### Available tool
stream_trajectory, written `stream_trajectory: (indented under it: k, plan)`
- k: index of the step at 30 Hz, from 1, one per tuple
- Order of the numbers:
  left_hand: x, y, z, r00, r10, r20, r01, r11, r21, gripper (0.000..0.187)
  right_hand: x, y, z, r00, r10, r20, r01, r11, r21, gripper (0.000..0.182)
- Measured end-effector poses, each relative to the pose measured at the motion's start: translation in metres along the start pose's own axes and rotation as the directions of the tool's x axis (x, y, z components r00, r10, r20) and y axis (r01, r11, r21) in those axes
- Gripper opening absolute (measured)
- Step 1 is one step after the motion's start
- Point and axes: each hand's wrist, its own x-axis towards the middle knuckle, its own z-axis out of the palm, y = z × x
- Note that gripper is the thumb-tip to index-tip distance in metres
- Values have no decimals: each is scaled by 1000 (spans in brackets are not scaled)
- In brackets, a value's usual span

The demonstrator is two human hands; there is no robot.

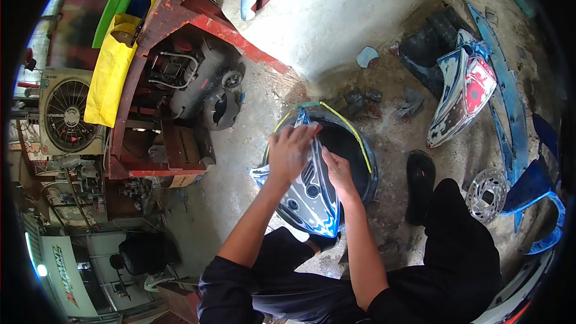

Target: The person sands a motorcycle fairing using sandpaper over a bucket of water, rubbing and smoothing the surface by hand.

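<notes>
A motorcycle fairing panel (312,171), grey on its face with blue and white edges and two round holes, rests over a black round tub (363,175). My left hand (290,149) lies over the panel's upper part, slightly blurred. At its fingertips a small reddish piece (317,129), like sandpaper, is pressed against the panel. My right hand (338,173) grips the panel's right edge, thumb up, its other fingers partly hidden. A yellow-green strip (351,127) runs around the tub's rim.
To the right lie another worn fairing (461,95), a long blue panel (507,114), a brake disc (487,195) and a black sandal (419,186). A red metal frame (141,60) stands at the left around a compressor (207,78). Broken pieces (363,101) litter the floor beyond the tub.
</notes>
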Motion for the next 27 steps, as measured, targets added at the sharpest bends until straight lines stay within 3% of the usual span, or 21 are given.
stream_trajectory:
  k: [3, 4, 7, 9, 11, 12, 15, 19, 20, 25, 27]
  plan:
    - [8, -11, -2, 999, -42, 1, 42, 999, -29, 42, -5, -7, 0, 999, 50, 11, -51, 998, 49, 45]
    - [8, -8, -8, 999, 27, 38, -23, 995, -100, 42, -2, -4, -4, 998, 44, 37, -44, 999, 9, 42]
    - [10, -13, -16, 986, 77, 148, -66, 995, -75, 43, 2, 4, -9, 995, 70, 68, -69, 998, -16, 42]
    - [12, -18, -15, 998, 20, 66, -19, 1000, -18, 45, 0, 4, -8, 992, 105, 71, -105, 994, -6, 41]
    - [13, -20, -13, 997, 69, 46, -64, 993, -98, 44, 1, 2, -9, 995, 76, 71, -76, 997, -6, 41]
    - [9, -20, -14, 986, 97, 136, -72, 982, -176, 41, 1, 2, -8, 995, 75, 68, -75, 997, -7, 41]
    - [9, -22, -10, 999, 35, 16, -35, 999, -15, 39, 0, 3, -1, 999, 32, 26, -33, 999, 31, 46]
    - [9, -12, -12, 992, 96, 85, -89, 993, -78, 39, 2, 3, -6, 999, 29, 18, -29, 999, -14, 46]
    - [14, -11, -15, 997, 68, 27, -68, 998, 10, 39, 1, 4, -5, 999, 28, 25, -28, 1000, -13, 47]
    - [9, -7, -7, 992, 117, 38, -112, 987, -114, 42, 0, 0, -3, 1000, 25, 1, -25, 999, -25, 49]
    - [14, -5, -17, 999, -13, 50, 14, 1000, -15, 43, -2, -1, 0, 999, 33, 3, -33, 999, -13, 49]
